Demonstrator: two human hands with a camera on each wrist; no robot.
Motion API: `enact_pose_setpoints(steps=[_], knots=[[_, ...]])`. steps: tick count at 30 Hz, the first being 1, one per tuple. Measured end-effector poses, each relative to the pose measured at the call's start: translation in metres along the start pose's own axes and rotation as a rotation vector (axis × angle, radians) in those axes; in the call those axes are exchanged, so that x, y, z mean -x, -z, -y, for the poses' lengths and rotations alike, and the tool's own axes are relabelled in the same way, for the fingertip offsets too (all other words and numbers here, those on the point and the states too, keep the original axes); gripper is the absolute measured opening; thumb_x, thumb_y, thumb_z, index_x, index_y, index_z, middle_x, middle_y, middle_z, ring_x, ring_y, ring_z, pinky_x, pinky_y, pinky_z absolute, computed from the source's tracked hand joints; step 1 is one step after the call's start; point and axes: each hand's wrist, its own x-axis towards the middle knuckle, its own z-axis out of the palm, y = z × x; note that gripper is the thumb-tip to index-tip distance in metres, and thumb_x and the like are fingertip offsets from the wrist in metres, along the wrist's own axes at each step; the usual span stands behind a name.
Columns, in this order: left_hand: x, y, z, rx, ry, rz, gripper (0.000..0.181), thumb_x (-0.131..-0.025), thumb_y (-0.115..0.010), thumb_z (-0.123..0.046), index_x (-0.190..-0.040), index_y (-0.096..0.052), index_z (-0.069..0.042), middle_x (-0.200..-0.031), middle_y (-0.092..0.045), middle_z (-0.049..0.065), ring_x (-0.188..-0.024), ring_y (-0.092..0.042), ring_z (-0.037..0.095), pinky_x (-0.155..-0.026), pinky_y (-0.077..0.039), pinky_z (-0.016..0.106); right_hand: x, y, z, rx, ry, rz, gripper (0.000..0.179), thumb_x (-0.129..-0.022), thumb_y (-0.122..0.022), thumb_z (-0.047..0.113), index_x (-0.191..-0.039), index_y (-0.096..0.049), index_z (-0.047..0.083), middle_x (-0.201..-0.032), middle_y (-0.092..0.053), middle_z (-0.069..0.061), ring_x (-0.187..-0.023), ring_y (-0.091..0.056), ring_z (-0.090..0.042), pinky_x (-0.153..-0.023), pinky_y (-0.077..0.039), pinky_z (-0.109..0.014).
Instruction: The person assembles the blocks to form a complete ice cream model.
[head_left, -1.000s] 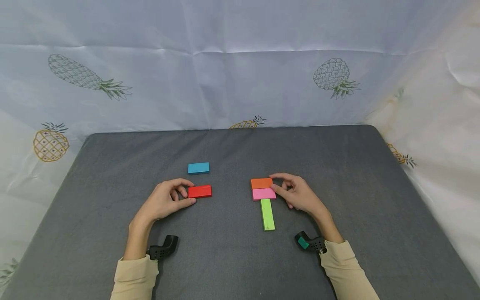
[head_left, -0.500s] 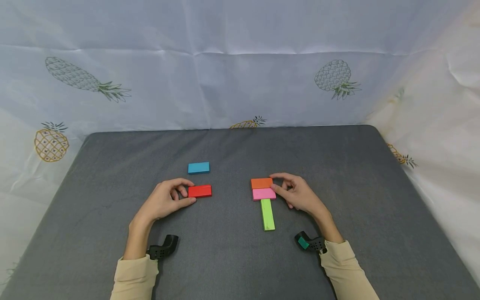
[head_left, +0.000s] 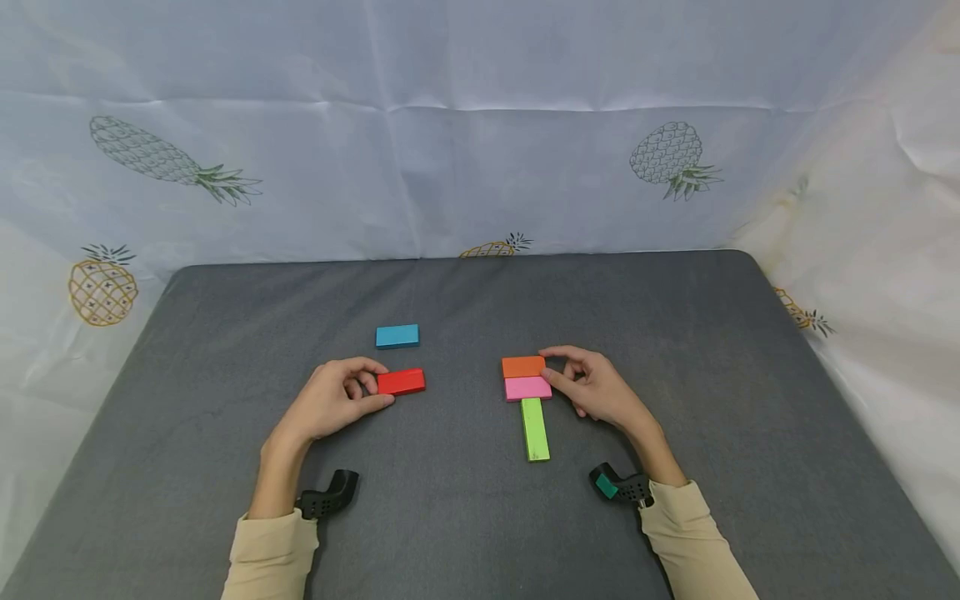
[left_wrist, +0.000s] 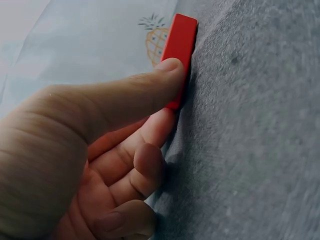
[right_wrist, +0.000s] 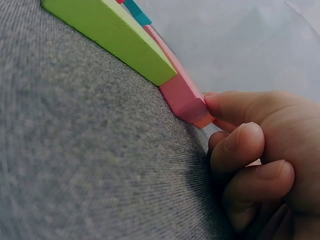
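My left hand (head_left: 330, 400) pinches a red block (head_left: 402, 382) between thumb and forefinger at its left end. In the left wrist view the thumb lies along the side of the red block (left_wrist: 179, 42), and the other fingers curl beneath. My right hand (head_left: 592, 387) holds the right end of an orange block (head_left: 522, 367) with thumb and forefinger. Against the orange block's near side lies a pink block (head_left: 528, 388). A lime green block (head_left: 535, 429) runs from the pink one toward me, forming a T shape. In the right wrist view the pink block (right_wrist: 182, 95) mostly hides the orange one.
A blue block (head_left: 397, 337) lies flat just beyond the red one. All blocks are on a table with a grey cloth (head_left: 450, 517). A white curtain (head_left: 480, 167) with pineapple prints hangs along the table's back edge.
My left hand has shifted very slightly to the right with the red block, which tilts a touch. The right hand and the other blocks stay where they were.
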Motion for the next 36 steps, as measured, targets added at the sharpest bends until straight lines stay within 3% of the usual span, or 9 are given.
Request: enact_pose_setpoints(steps=[14,24,36], knots=[[-0.009,-0.017,-0.009,0.018,0.005,-0.035,0.031,-0.084,-0.084,-0.012,-0.111,-0.072,-0.002,-0.080,-0.067,0.004,-0.059,-0.053,0.005,-0.059,-0.045,0.022,0.001,-0.001,-0.003,-0.002,0.012,-0.009,0.038,-0.100,-0.068,0.020,-0.135,-0.063,0.008,-0.059,-0.050,-0.003,-0.037,-0.042,-0.008,-0.037,-0.032,-0.026],[-0.018,-0.032,-0.014,0.048,-0.054,-0.033,0.030,-0.085,-0.083,-0.011,-0.110,-0.072,0.000,-0.079,-0.068,0.005,-0.060,-0.054,0.005,-0.061,-0.047,0.022,0.002,-0.005,-0.003,0.003,0.014,-0.019,0.039,-0.099,-0.068,0.020,-0.136,-0.063,0.008,-0.060,-0.050,-0.003,-0.037,-0.042,-0.009,-0.037,-0.031,-0.027],[-0.029,-0.036,-0.025,0.060,-0.052,-0.023,0.032,-0.085,-0.083,-0.010,-0.113,-0.072,0.001,-0.081,-0.070,0.007,-0.061,-0.057,0.007,-0.062,-0.048,0.022,0.002,-0.004,-0.003,-0.017,0.013,-0.008,0.040,-0.100,-0.067,0.021,-0.137,-0.061,0.008,-0.060,-0.050,-0.003,-0.038,-0.042,-0.008,-0.037,-0.032,-0.026]])
